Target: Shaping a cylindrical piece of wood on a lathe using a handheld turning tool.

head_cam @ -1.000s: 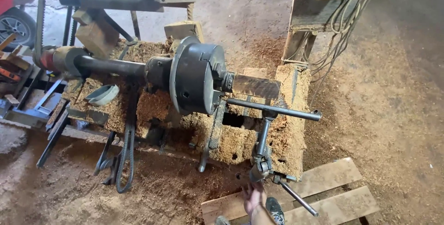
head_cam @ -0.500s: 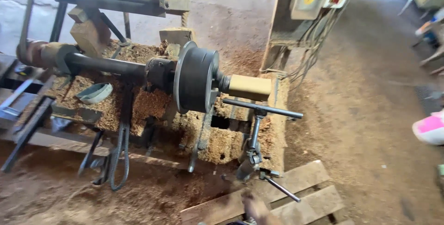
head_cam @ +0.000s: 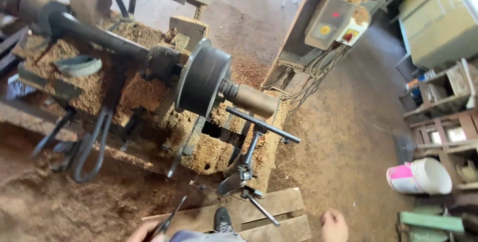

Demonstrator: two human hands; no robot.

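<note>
Hands low at the bottom edge, both only partly in frame. Left hand [head_cam: 144, 232] closed around a thin dark metal tool [head_cam: 169, 219], its shaft angled up and right, tip over the wooden pallet [head_cam: 279, 207]. Right hand [head_cam: 334, 226] empty, fingers loosely curled, hanging past the pallet's right end over the dirt floor [head_cam: 348, 137]. Black shoe [head_cam: 222, 219] planted on the pallet between the hands.

Just beyond the pallet: tool rest [head_cam: 263, 124], a horizontal bar on an upright post, clamp handle at its foot sticking out toward the pallet. Behind it the lathe [head_cam: 149, 73], round black chuck [head_cam: 203, 78] gripping a short wooden blank [head_cam: 255, 100]; the bar sits close in front of the blank, not touching. Sawdust [head_cam: 124, 93] heaped over the bed and left floor.

Open floor to the right of the lathe. Far side: control box [head_cam: 332, 23] with trailing cables; white bucket [head_cam: 420, 176] and shelves [head_cam: 443, 107] at right edge.
</note>
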